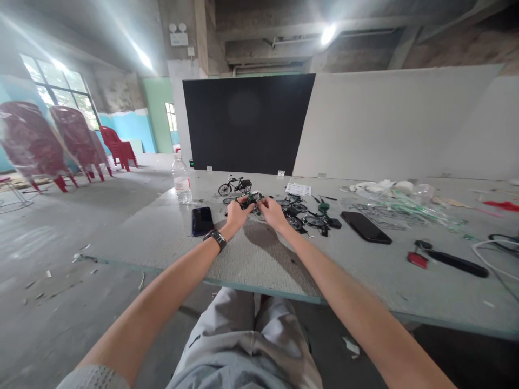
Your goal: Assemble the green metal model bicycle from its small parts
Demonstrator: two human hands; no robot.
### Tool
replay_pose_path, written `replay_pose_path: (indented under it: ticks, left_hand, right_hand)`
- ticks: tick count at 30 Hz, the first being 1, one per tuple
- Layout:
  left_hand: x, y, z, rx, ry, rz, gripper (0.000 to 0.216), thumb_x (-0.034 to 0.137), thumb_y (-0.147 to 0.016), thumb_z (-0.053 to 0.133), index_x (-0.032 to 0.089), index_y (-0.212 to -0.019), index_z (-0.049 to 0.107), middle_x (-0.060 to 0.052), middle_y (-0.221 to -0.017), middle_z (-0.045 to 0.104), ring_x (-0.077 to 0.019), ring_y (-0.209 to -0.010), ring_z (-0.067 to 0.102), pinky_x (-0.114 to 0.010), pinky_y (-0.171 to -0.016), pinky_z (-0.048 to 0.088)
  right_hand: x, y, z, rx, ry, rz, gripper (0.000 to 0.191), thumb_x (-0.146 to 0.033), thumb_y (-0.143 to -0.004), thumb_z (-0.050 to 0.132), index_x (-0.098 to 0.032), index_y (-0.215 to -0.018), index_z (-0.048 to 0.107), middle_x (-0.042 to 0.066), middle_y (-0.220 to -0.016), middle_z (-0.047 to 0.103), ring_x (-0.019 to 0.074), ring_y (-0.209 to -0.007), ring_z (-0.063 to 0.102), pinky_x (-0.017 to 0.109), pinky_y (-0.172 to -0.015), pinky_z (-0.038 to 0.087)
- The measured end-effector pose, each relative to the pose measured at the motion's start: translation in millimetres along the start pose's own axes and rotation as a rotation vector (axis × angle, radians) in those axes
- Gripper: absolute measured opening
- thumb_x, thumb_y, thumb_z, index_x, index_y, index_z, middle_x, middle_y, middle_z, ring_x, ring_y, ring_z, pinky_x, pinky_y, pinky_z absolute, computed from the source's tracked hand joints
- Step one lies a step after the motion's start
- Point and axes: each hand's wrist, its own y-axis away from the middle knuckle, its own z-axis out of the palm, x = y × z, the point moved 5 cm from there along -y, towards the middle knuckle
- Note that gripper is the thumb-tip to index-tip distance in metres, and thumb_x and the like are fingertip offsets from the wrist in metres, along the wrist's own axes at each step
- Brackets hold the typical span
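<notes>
My left hand and my right hand meet over a grey table, both pinching a small green model bicycle frame. Its exact shape is partly hidden by my fingers. Just beyond my left hand stands a finished black miniature bicycle. Loose miniature wheels and small dark parts lie to the right of my right hand. A black smartphone lies near my left hand, and a black watch circles my left wrist.
A plastic water bottle stands at the left, and a second phone lies right. Further right are a printed sheet, clear plastic packaging, a black-and-red tool and a white cable. Behind stands a black board.
</notes>
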Motion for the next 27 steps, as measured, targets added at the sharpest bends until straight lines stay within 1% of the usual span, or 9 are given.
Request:
replay_pose_path:
  ticks: [5,7,9,13,16,19,21,24,27]
  left_hand:
    - [-18,-6,5,0.068,0.2,-0.114,0.035,0.015,-0.08,0.072,0.01,-0.114,0.063,-0.014,-0.108,0.075,-0.0218,-0.098,0.072,-0.036,-0.091,0.057]
    - [-22,-8,6,0.082,0.285,-0.162,0.037,0.015,-0.084,0.069,0.011,-0.12,0.058,-0.012,-0.105,0.076,-0.0189,-0.093,0.073,-0.034,-0.087,0.059]
    - [-23,-8,7,0.085,0.357,-0.2,0.037,0.014,-0.085,0.068,0.012,-0.12,0.056,-0.01,-0.102,0.076,-0.017,-0.09,0.074,-0.033,-0.086,0.06]
    - [-18,-6,7,0.059,0.457,-0.231,0.032,0.015,-0.083,0.072,0.014,-0.111,0.058,-0.009,-0.1,0.075,-0.017,-0.091,0.074,-0.034,-0.088,0.06]
    - [-12,-1,8,-0.003,0.502,-0.219,0.025,0.017,-0.08,0.074,0.014,-0.102,0.063,-0.01,-0.105,0.075,-0.0187,-0.095,0.073,-0.035,-0.089,0.059]
    - [-5,2,9,-0.073,0.478,-0.164,0.022,0.019,-0.081,0.072,0.014,-0.102,0.068,-0.011,-0.113,0.074,-0.0197,-0.1,0.072,-0.034,-0.091,0.058]
    - [-1,2,7,-0.083,0.37,-0.105,0.023,0.021,-0.083,0.07,0.015,-0.105,0.07,-0.01,-0.115,0.074,-0.0201,-0.103,0.071,-0.034,-0.093,0.056]
    - [8,4,4,-0.122,0.203,0.028,0.029,0.024,-0.085,0.068,0.017,-0.113,0.07,-0.01,-0.119,0.073,-0.0218,-0.11,0.068,-0.034,-0.096,0.054]
    - [25,11,6,-0.284,0.062,0.275,0.042,0.025,-0.09,0.063,0.022,-0.131,0.064,-0.011,-0.131,0.066,-0.0231,-0.12,0.063,-0.032,-0.097,0.052]
  right_hand:
    - [5,2,-5,0.028,-0.04,-0.126,0.03,-0.045,-0.094,0.054,-0.016,-0.103,0.059,0.004,-0.082,0.068,0.0184,-0.074,0.062,0.026,-0.07,0.042]
    - [6,3,-5,-0.016,0.0,-0.171,0.032,-0.045,-0.091,0.061,-0.017,-0.106,0.058,0.003,-0.08,0.068,0.0184,-0.072,0.061,0.026,-0.067,0.041]
    - [7,4,-8,-0.011,0.048,-0.184,0.028,-0.041,-0.091,0.062,-0.018,-0.105,0.058,0.004,-0.084,0.069,0.0185,-0.073,0.061,0.026,-0.068,0.041]
    - [10,3,-19,0.125,0.03,-0.125,0.022,-0.039,-0.091,0.06,-0.018,-0.098,0.061,0.007,-0.089,0.07,0.0197,-0.079,0.063,0.029,-0.074,0.045]
    - [14,3,-21,0.173,-0.161,-0.005,0.025,-0.043,-0.088,0.063,-0.018,-0.088,0.062,0.009,-0.086,0.071,0.0216,-0.079,0.065,0.033,-0.077,0.049]
    - [16,4,-12,0.126,-0.433,0.1,0.03,-0.047,-0.09,0.058,-0.018,-0.087,0.063,0.01,-0.084,0.072,0.0213,-0.071,0.067,0.035,-0.07,0.055]
    - [15,3,-6,0.099,-0.59,0.137,0.033,-0.05,-0.092,0.055,-0.018,-0.092,0.063,0.01,-0.084,0.072,0.0199,-0.067,0.068,0.035,-0.065,0.058]
    - [16,1,-1,0.113,-0.899,0.19,0.029,-0.045,-0.085,0.069,-0.018,-0.093,0.062,0.006,-0.081,0.07,0.0178,-0.068,0.069,0.033,-0.068,0.06]
    - [18,-1,-2,0.118,-1.162,0.225,0.03,-0.03,-0.074,0.08,-0.02,-0.093,0.06,0.0,-0.076,0.067,0.0163,-0.07,0.069,0.033,-0.074,0.061]
